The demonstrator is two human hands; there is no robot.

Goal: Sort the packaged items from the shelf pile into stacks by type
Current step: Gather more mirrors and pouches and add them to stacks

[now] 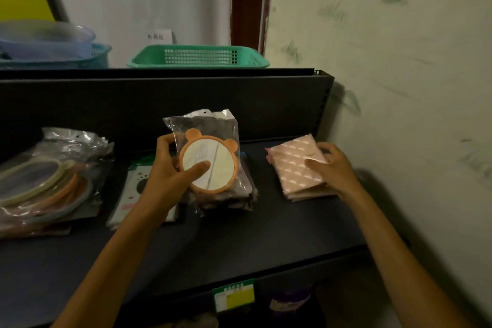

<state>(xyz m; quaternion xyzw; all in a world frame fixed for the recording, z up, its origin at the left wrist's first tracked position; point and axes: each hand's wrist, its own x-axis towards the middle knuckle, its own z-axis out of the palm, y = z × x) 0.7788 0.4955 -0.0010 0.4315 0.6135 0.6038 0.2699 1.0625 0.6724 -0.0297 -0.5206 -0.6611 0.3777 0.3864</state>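
My left hand (170, 173) grips an orange bear-eared round mirror (210, 165) in a clear plastic bag, held tilted above a dark stack of bagged items (234, 197) on the shelf. My right hand (331, 168) holds the right edge of a pink patterned packet (295, 165), the top one of a small pink stack. A pile of bagged round mirrors (50, 181) in several colours lies at the left. Flat card packets (133, 189) lie partly hidden under my left forearm.
The dark shelf (239, 242) has a dark back panel and a yellow-green price tag (234, 294) on its front edge. A green basket (198, 56) and blue plastic basins (50, 45) stand on the upper level. A papered wall (399, 88) closes the right side.
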